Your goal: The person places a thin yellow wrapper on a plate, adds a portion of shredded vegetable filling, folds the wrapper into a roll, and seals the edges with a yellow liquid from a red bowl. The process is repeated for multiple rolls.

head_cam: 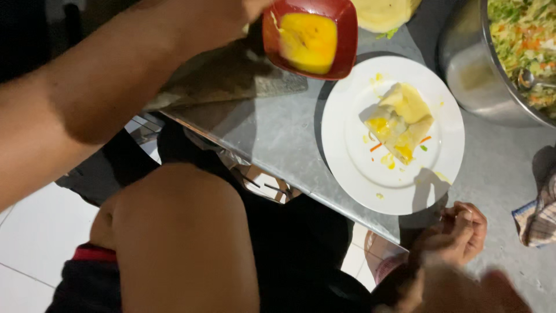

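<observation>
My left hand [255,8] reaches in from the left and grips a red square bowl [341,35] of yellow beaten egg by its left rim, held tilted above the grey table. A white plate [359,174] sits just below and right of the bowl. On it lies a folded pale wrapper roll [402,119] smeared with yellow egg, with a few vegetable shreds beside it. My right hand [457,232] rests at the plate's lower right edge with its fingers curled together; nothing shows in it.
A large steel bowl [469,75] of shredded vegetables with a spoon in it stands at the top right. A stack of pale wrappers [382,13] lies at the top. A checked cloth [538,217] lies at the right edge. My knee [185,237] is below the table edge.
</observation>
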